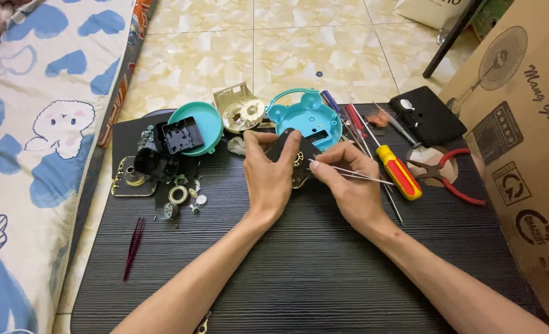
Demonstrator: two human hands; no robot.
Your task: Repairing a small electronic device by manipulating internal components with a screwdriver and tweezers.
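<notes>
My left hand (269,178) grips a small black clock mechanism (301,162) with a brass gear showing, held above the dark table (311,272). My right hand (350,185) pinches thin metal tweezers (355,175), their tip pointing left at the mechanism. Just behind lies a teal animal-shaped clock shell (306,119), and farther left a round teal cover (201,119) with a black square housing (183,135) on it.
Small gears and rings (180,199) lie scattered at left, with red tweezers (133,246). A red-and-yellow screwdriver (399,172), other screwdrivers (343,117), red-handled pliers (450,173) and a black box (428,115) lie at right. A cardboard box (525,130) stands on the right, a blanket (33,124) on the left.
</notes>
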